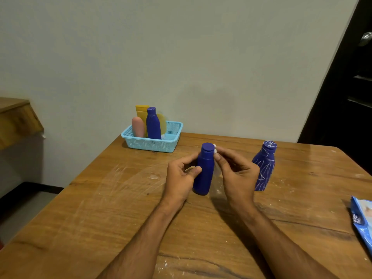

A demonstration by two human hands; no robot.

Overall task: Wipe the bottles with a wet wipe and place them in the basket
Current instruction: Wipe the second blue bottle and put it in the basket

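Left hand (182, 178) gripping a blue bottle (205, 170) just above the wooden table (100, 208), right hand (236, 174) pinching a white wipe (215, 152) against its neck, scribbled bottle (264, 168) to the right, basket (153, 140) of bottles far left.

A room in a home: scratched wooden desk (100, 198) against a plain wall (181, 57), dark door (352, 87), toiletry bottles in a basket (153, 144).
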